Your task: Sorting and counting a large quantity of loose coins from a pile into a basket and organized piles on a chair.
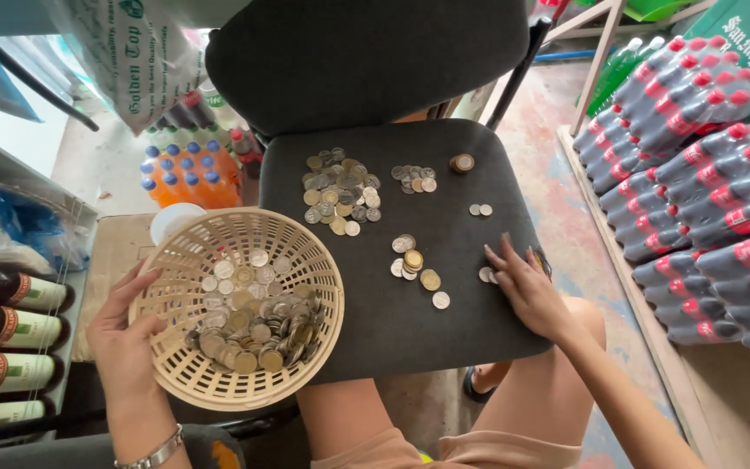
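A round beige plastic basket (186,260) holds a heap of silver and gold coins (253,321). My left hand (123,339) grips its left rim and keeps it tilted over the left edge of a black chair seat (462,174). My right hand (524,287) lies flat on the seat near its right edge, fingertips on one or two small coins (485,274). More coins sit in groups on the seat: a large pile (340,191) at the back, a smaller cluster (415,179), a short stack (462,162), a pair (480,209) and a loose group (415,266) in the middle.
Shrink-wrapped packs of red-capped bottles (705,182) are stacked at the right. Orange drink bottles with blue caps (188,178) stand behind the basket. Dark bottles (10,334) lie on a shelf at the left. The chair back (366,61) rises beyond the seat. My bare knees are under the seat.
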